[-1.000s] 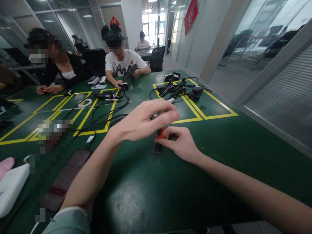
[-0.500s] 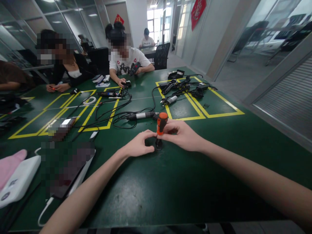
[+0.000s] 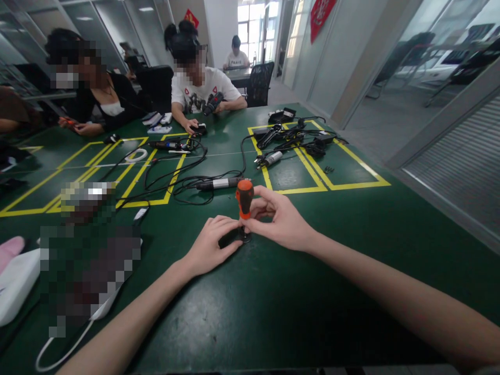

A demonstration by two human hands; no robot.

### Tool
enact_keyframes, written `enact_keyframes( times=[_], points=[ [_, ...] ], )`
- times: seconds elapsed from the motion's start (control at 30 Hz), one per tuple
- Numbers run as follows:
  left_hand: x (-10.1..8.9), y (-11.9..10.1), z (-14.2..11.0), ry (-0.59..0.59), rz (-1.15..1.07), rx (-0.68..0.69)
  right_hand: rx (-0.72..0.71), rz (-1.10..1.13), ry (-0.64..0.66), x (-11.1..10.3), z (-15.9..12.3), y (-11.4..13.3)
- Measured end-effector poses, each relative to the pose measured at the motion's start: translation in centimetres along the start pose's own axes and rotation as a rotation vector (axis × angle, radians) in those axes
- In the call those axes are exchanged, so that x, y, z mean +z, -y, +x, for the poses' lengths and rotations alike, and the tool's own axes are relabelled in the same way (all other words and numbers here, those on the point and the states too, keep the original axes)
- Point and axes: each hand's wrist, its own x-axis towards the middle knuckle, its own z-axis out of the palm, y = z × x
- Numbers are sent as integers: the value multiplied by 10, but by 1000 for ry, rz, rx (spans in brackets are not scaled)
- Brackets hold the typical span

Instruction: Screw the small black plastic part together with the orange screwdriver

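An orange and black screwdriver (image 3: 246, 199) stands upright in front of me, its tip pointing down. My right hand (image 3: 284, 221) is closed on it, thumb and fingers around the lower handle. Beneath the screwdriver lies a small dark part (image 3: 246, 238) on the green table (image 3: 297, 307); its exact kind is too small to make out. From the left, my left hand (image 3: 209, 244) curls around that part, the thumb at its near edge and the fingers at its far side by the shaft. The screwdriver's tip is hidden.
Beyond my hands lies a corded silver and black tool (image 3: 221, 183) with looped cable. Black tools and cords (image 3: 291, 138) fill the right taped area; small screws (image 3: 328, 169) lie near. A white device (image 3: 17, 286) sits left. A co-worker (image 3: 203, 86) holds a black power tool opposite.
The view has shifted, so the hands appear slightly further left. My left thumb has closed in to the small dark part. The right hand keeps hold of the upright screwdriver.
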Motion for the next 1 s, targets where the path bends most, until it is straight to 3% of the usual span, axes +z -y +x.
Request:
enact_keyframes(
  times=[0.2, 0.47, 0.77, 1.0],
  points=[
    [-12, 4, -22, -67, 72, 1, 64, 21, -33, 1, 0, -1],
    [-22, 11, -16, -128, 154, 2, 100, -24, -2, -10, 0, 9],
    [-13, 1, -15, -57, 144, 32, 64, -63, -3, -6, -6, 14],
    [-1, -5, -13, -35, 130, 5, 148, 58, -74, 1, -6, 1]
  ],
)
